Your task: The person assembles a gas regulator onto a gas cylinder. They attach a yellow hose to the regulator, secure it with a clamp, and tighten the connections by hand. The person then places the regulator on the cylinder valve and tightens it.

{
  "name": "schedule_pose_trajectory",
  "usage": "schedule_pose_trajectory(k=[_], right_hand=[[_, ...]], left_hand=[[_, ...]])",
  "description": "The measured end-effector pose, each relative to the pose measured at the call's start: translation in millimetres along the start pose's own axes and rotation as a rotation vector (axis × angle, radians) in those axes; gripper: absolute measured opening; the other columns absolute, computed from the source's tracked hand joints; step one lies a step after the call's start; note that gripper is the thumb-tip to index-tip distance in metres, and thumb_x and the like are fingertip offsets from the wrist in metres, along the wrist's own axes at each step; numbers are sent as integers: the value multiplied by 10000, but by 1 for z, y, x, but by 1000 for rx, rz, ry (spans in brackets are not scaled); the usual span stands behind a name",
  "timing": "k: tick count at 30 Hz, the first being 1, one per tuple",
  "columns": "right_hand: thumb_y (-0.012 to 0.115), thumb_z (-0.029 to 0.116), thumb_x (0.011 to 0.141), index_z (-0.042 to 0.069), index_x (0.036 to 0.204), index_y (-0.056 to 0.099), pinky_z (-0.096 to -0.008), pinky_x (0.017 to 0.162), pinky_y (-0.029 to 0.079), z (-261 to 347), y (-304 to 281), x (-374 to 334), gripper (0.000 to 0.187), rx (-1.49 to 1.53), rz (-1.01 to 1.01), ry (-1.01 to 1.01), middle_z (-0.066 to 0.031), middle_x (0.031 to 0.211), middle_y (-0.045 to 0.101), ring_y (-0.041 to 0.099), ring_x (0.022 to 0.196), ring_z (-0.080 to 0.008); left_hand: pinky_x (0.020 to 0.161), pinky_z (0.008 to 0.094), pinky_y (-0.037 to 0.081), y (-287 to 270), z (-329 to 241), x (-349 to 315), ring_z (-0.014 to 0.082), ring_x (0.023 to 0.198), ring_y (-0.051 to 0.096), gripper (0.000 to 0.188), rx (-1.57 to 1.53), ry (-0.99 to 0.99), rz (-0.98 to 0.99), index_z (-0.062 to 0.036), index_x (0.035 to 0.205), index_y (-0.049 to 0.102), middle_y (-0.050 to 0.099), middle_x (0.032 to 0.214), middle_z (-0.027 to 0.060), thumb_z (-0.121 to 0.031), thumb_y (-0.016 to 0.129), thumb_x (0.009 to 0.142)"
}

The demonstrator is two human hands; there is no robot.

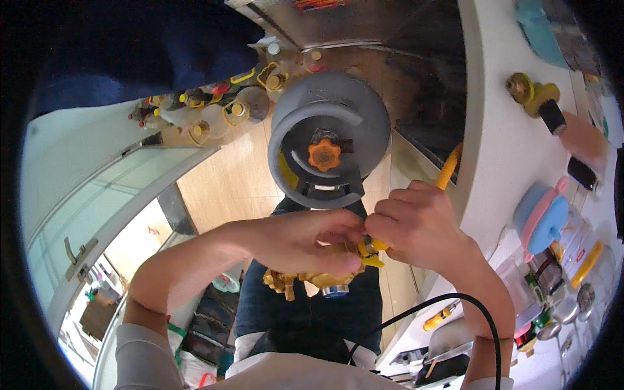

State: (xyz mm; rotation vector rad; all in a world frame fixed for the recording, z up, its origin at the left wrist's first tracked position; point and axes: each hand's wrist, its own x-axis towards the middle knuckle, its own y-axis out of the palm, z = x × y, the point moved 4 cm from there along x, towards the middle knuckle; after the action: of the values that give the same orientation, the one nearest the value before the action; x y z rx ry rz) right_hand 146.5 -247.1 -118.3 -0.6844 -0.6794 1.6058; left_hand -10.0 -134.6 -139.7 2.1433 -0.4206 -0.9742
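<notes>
Over my lap, my left hand (302, 240) is closed around a gold-coloured gas regulator (315, 279) with a blue round part (335, 291) at its near side. The palm and fingers hide much of its body. My right hand (416, 224) grips the end of a yellow gas hose (450, 172) right beside the regulator. A clamp with a yellow tab (373, 261) shows between the two hands; whether the hose sits fully on the fitting I cannot tell. Just beyond my hands stands a grey gas cylinder (376, 123) with an orange valve knob (324, 155) on top.
Several bottles and jugs (250, 104) crowd the floor at far left. On the white counter (478, 84) at right lie another gold-coloured regulator (536, 97), a black phone (583, 173) and a blue-and-pink lid (545, 218). A yellow-handled tool (440, 316) lies lower right; a black cable (448, 298) crosses near my right forearm.
</notes>
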Motion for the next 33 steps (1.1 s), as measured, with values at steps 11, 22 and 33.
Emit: schedule_pose_trajectory(k=[11,22,33], right_hand=[[761,15,765,154,1141,731,-414,771,529,58,-6,-84,403,248,-577,613,-100,1035,652,636,916,-272],[800,46,826,121,1033,719,-354,757,596,109,71,-112,235,103,-865,870,-58,1076,742,714,904,-261],[730,5,838,98,1025,726,-350,773,620,103,78,-127,209,34,-822,806,-97,1027,767,744,939,-280]], left_hand=[[1106,353,480,22,3,31,191,1294,601,534,129,-68,-136,3,1523,388,613,1390,139,-88,612,1046],[1051,339,532,36,29,34,203,1248,638,496,23,-42,-29,43,1526,368,613,1374,161,-96,537,1081],[1027,343,553,38,48,56,225,1200,670,448,-288,-185,-102,35,1486,464,646,1336,159,-178,516,1094]])
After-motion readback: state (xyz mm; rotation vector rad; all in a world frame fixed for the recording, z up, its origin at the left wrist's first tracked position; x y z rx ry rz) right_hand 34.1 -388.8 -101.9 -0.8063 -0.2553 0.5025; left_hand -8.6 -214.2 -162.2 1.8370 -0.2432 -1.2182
